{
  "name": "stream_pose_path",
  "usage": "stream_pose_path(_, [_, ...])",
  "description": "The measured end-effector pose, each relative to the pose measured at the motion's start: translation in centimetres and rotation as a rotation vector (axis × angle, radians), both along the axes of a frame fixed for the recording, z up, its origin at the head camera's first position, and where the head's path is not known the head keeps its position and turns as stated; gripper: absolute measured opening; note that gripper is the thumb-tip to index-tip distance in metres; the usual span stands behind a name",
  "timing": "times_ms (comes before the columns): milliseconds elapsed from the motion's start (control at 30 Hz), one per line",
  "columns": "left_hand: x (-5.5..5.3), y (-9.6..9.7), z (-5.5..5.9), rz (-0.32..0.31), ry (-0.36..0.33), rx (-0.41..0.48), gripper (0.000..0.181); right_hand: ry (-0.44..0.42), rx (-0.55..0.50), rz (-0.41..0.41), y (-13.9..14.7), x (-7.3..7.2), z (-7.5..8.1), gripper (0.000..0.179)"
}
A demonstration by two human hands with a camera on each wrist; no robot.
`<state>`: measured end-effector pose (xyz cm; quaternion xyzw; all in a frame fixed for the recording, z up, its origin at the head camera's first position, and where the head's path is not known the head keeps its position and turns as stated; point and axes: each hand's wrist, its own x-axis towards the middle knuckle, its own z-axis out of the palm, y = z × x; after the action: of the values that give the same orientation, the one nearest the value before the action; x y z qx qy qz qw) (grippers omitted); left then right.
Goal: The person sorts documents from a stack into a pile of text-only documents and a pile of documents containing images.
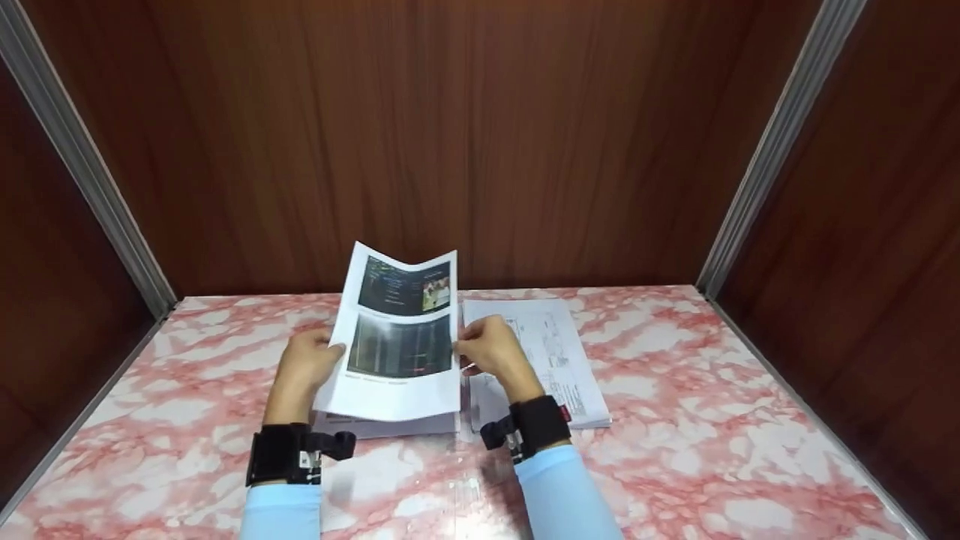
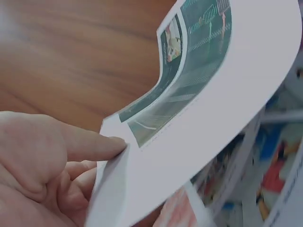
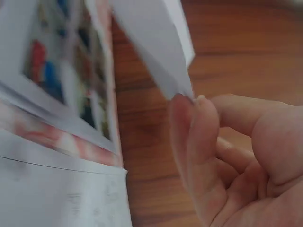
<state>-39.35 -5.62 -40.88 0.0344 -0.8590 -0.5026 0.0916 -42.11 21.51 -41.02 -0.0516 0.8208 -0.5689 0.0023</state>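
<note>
A white printed sheet of paper [image 1: 401, 397] with two dark pictures is held up between the two hands, bent along its middle. My left hand [image 1: 306, 364] pinches its left edge; in the left wrist view the thumb of the left hand [image 2: 42, 161] presses on the printed face. At the opposite edge my right hand [image 1: 491, 349] pinches the sheet between thumb and fingers. The right wrist view shows the right hand [image 3: 236, 161] gripping the paper's edge [image 3: 158, 56]. Below the raised sheet lies another stack of paper [image 1: 390, 430], mostly hidden by it.
A second stack of printed sheets [image 1: 559, 352] lies to the right, partly behind the right hand. Both stacks rest on a red-and-white marbled table [image 1: 675, 450]. Brown wood-grain panels [image 1: 480, 135] rise at the back and both sides, with grey metal posts [image 1: 780, 150] at the corners.
</note>
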Motion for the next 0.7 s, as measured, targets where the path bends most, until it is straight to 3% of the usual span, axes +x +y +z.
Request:
stream_pose_path(333, [-0.3, -1.7, -1.7, 0.013, -0.109, -0.044, 0.034, 0.016, 0.1, 0.065, -0.9, -0.7, -1.7, 0.012])
stream_pose_path(567, [-0.9, -1.7, -3.5, 0.036, -0.163, -0.016, 0.039, -0.008, 0.182, 0.02, -1.5, -1.3, -3.2, 0.012])
stream_pose_path(700, [-1.4, -1.6, -4.4, 0.056, -0.155, -0.028, 0.035, -0.02, 0.221, 0.011, -1.5, -1.5, -4.1, 0.015])
